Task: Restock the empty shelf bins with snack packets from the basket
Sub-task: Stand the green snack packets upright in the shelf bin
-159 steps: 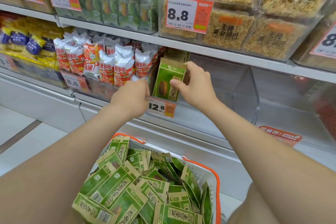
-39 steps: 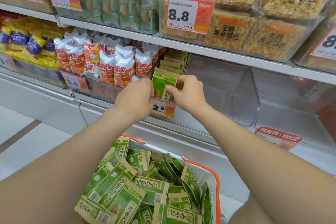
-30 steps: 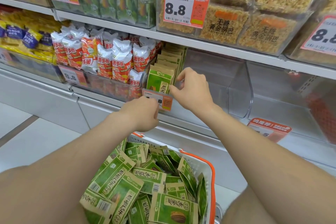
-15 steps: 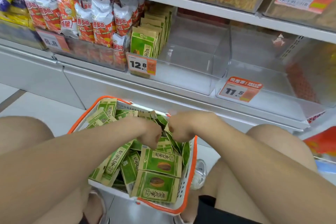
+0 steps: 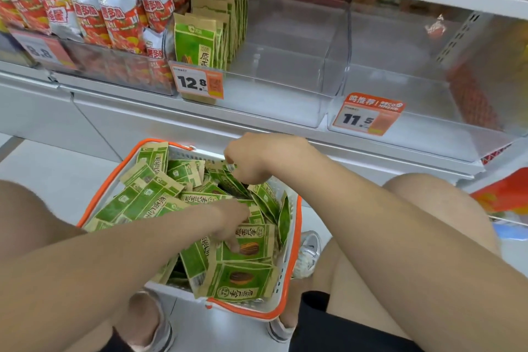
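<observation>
Pinching 1 flat green packet, right hand curls; left hand: cannot tell.

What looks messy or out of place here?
Nothing looks damaged or spilled. The green packets lie jumbled at all angles in the basket, unlike the neat upright row in the 12.8 bin. The 11.5 bin holds nothing.
</observation>
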